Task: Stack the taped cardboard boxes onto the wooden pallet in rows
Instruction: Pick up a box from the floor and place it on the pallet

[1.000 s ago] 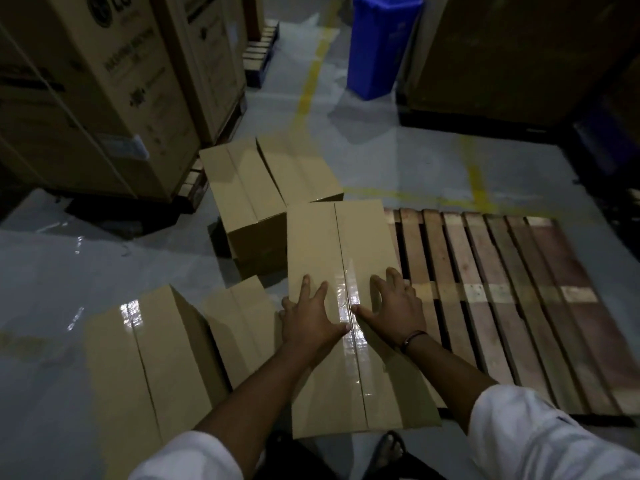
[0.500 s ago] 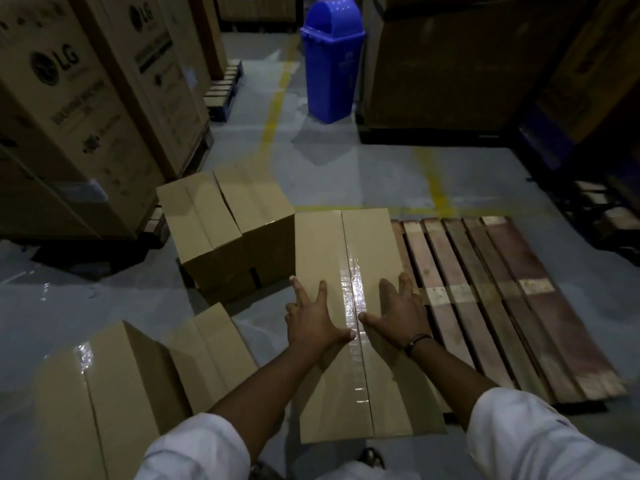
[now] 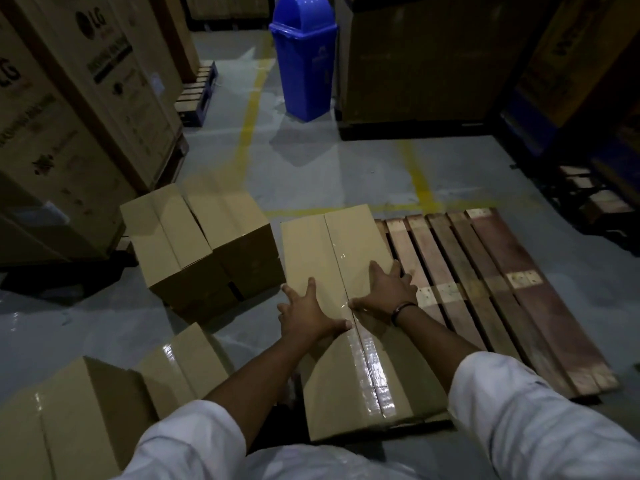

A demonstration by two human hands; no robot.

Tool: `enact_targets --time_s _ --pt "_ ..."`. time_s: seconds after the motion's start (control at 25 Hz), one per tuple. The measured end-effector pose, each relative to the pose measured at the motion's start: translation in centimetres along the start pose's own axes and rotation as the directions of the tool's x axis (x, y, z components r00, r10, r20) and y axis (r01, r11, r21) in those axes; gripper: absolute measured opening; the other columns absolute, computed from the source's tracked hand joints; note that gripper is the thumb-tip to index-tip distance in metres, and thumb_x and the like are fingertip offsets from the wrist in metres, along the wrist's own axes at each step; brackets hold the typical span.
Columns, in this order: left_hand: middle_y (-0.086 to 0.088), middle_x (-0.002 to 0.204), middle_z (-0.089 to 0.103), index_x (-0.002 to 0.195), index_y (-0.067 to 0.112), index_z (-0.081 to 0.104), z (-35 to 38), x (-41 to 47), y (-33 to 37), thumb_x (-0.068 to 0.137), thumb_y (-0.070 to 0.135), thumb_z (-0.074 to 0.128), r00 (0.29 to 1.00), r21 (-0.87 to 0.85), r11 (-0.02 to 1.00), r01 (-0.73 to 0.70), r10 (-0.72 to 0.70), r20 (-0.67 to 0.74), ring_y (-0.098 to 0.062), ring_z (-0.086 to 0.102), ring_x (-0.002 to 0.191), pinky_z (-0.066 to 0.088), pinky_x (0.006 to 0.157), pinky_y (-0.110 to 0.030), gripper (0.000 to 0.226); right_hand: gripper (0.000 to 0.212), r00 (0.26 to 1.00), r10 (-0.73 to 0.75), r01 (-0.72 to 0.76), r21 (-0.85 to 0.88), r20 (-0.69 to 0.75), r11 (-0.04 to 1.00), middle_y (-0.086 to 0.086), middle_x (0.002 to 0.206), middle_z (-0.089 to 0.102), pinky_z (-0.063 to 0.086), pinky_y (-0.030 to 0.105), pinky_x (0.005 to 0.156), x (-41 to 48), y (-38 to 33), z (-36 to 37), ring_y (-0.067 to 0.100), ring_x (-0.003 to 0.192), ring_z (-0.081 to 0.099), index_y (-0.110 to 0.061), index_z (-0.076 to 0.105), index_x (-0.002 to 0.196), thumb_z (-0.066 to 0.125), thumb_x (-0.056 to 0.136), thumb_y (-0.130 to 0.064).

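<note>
1. The left hand [image 3: 308, 313] and the right hand [image 3: 384, 289] are pressing flat on the box [image 3: 311, 244] top, mid frame, fingers spread, gripping nothing.
2. The box is lying on the left end of the wooden pallet [image 3: 485, 289]. Flat hands may be slipping on the shiny tape [image 3: 372, 368], I think, or pushing it off that edge.
3. It is looking long and brown, taped down the middle.

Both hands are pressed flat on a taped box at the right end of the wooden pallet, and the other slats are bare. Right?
Not quite. The head view shows the taped box at the left end of the wooden pallet, not the right. The left hand and right hand are pressed flat on it, and the other slats are bare.
</note>
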State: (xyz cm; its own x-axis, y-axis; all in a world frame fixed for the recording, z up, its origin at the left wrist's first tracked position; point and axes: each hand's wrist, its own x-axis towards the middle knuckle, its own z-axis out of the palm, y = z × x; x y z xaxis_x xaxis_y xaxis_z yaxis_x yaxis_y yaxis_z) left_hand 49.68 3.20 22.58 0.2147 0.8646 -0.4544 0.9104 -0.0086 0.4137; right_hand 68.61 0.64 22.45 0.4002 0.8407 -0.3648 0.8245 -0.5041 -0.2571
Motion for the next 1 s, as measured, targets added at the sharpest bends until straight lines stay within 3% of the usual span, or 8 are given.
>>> enact_targets --time_s 0.4,0.64,1.0 --pt "-0.014 0.167 -0.007 0.162 0.035 0.009 -4.2 21.0 0.9 0.060 0.070 0.086 0.996 -0.079 0.996 -0.031 0.037 0.076 -0.048 0.019 0.146 0.040 0.109 -0.057 0.132 0.109 0.996 0.089 -0.086 -0.105 0.024 0.991 0.026 0.161 -0.002 0.037 0.057 0.103 19.4 -6.0 -1.6 0.052 0.136 0.028 -0.032 0.020 0.149 0.075 0.063 -0.070" --pt "-0.004 0.167 -0.013 0.160 0.037 0.014 -8.8 33.2 -1.1 0.060 0.080 0.076 0.989 0.001 0.989 -0.147 0.147 0.008 -0.047 0.029 0.138 0.039 0.110 -0.047 0.125 0.109 0.996 0.072 -0.065 -0.141 0.048 0.988 0.007 0.165 -0.008 0.042 0.056 0.103 29.8 -11.9 -2.8 0.051 0.136 0.029 -0.032 0.015 0.154 0.069 0.070 -0.074" --pt "-0.003 0.168 -0.015 0.160 0.037 0.015 -12.0 43.2 -0.9 0.064 0.074 0.079 0.981 0.061 0.980 -0.190 0.187 0.055 -0.050 0.023 0.140 0.039 0.111 -0.054 0.121 0.108 0.986 0.085 -0.070 -0.105 0.141 0.992 0.005 0.166 -0.014 0.039 0.058 0.107 38.2 -14.7 -2.8 0.053 0.140 0.021 -0.034 0.009 0.157 0.072 0.075 -0.066"
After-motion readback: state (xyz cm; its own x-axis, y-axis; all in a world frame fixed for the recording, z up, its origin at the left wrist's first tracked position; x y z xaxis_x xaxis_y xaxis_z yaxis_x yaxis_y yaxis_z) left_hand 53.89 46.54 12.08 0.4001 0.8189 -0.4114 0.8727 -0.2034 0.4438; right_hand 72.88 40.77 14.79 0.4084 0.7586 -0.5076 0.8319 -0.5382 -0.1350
